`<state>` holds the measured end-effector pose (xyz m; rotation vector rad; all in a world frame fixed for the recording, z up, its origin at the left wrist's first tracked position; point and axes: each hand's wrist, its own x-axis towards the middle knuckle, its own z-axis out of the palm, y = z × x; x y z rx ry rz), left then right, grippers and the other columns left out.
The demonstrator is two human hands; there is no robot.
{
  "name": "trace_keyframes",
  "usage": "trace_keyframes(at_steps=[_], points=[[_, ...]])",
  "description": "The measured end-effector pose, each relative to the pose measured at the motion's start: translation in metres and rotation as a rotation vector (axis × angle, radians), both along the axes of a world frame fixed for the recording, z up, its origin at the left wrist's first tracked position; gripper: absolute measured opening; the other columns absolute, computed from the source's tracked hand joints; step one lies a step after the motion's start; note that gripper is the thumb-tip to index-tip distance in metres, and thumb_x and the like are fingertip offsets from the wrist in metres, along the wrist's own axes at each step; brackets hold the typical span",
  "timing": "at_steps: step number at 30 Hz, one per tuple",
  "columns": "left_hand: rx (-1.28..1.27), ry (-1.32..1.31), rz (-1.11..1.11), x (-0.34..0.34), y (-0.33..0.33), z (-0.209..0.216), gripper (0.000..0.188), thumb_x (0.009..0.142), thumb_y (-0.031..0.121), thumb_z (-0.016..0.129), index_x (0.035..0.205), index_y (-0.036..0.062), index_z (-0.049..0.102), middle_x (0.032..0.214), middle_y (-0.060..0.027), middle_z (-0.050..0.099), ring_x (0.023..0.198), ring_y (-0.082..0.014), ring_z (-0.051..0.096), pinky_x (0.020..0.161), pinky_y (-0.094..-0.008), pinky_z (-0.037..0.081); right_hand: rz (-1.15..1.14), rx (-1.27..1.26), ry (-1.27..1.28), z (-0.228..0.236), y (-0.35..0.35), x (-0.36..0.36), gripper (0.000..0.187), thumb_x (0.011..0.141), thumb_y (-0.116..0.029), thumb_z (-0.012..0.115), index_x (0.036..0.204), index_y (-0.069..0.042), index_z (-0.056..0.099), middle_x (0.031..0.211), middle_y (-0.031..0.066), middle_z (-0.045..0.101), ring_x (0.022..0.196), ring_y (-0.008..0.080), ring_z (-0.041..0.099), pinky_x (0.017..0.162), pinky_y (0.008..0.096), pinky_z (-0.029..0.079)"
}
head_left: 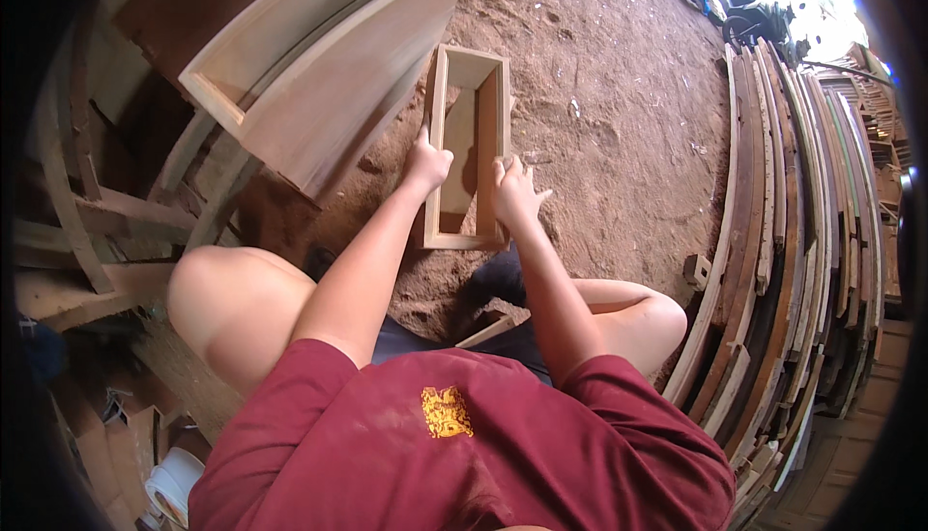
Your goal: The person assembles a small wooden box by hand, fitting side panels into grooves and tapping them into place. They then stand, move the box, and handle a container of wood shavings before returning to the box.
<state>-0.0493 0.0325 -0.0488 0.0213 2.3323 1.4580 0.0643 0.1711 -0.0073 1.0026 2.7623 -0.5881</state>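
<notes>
A long, rectangular frame of pale wood [437, 144] is between my hands, its narrow end toward me. Brown ground and shadow show through its inside. My left hand [428, 164] is closed round the left long side, about halfway along. On the opposite side, my right hand [515, 193] holds the right rim near its middle, with the thumb at the inner edge and some fingers spread outward. Whether the frame rests on the ground or is slightly lifted, I cannot tell.
A large wooden cabinet-like piece [338, 77] leans at the upper left, close to my left arm. Long boards [773, 241] are stacked along the right. Sandy soil [619, 125] lies ahead, and a white bucket [174, 483] stands at lower left.
</notes>
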Motion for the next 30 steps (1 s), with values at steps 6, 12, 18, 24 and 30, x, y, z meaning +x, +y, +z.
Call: trace_keyframes(at_steps=[6, 12, 18, 24, 30], points=[[0.002, 0.013, 0.0, 0.001, -0.004, 0.009, 0.083, 0.072, 0.014, 0.06, 0.149, -0.0033, 0.033, 0.121, -0.0299, 0.063, 0.11, -0.0373, 0.064, 0.096, -0.0407, 0.051, 0.011, -0.031, -0.012, 0.022, 0.037, -0.121, 0.055, 0.104, -0.044, 0.025, 0.142, -0.01, 0.047, 0.149, 0.0154, 0.045, 0.143, 0.0418, 0.033, 0.109, 0.0776, 0.009], [-0.019, 0.013, -0.004, 0.0, -0.001, 0.006, 0.08, 0.074, 0.014, 0.06, 0.149, 0.0015, 0.035, 0.11, -0.029, 0.067, 0.103, -0.0386, 0.067, 0.091, -0.0435, 0.053, -0.086, -0.007, -0.083, 0.011, 0.062, -0.197, 0.058, 0.105, -0.044, 0.022, 0.143, -0.005, 0.043, 0.148, 0.0122, 0.048, 0.143, 0.0347, 0.036, 0.112, 0.074, 0.008], [0.061, 0.098, 0.008, -0.004, -0.003, -0.008, 0.076, 0.074, 0.014, 0.059, 0.144, -0.0071, 0.038, 0.113, -0.0315, 0.065, 0.106, -0.0402, 0.065, 0.093, -0.0419, 0.053, -0.096, -0.136, -0.007, 0.009, 0.065, -0.201, 0.061, 0.104, -0.047, 0.025, 0.143, -0.004, 0.041, 0.147, 0.0176, 0.049, 0.142, 0.037, 0.037, 0.114, 0.0707, 0.006], [0.094, 0.054, -0.027, -0.002, -0.001, 0.002, 0.077, 0.072, 0.013, 0.061, 0.143, -0.0099, 0.038, 0.117, -0.0327, 0.063, 0.111, -0.0386, 0.064, 0.096, -0.0395, 0.052, -0.013, -0.05, -0.013, -0.006, 0.052, -0.125, 0.057, 0.103, -0.05, 0.027, 0.145, -0.013, 0.038, 0.142, 0.0176, 0.053, 0.134, 0.038, 0.047, 0.11, 0.0753, 0.01], [0.201, 0.017, -0.036, -0.003, -0.007, -0.012, 0.082, 0.07, 0.011, 0.061, 0.145, -0.0103, 0.035, 0.108, -0.0278, 0.067, 0.097, -0.033, 0.067, 0.085, -0.0378, 0.054, 0.078, -0.068, 0.069, -0.024, 0.005, 0.011, 0.062, 0.103, -0.047, 0.03, 0.146, -0.002, 0.036, 0.144, 0.022, 0.049, 0.138, 0.0374, 0.041, 0.113, 0.068, 0.014]])
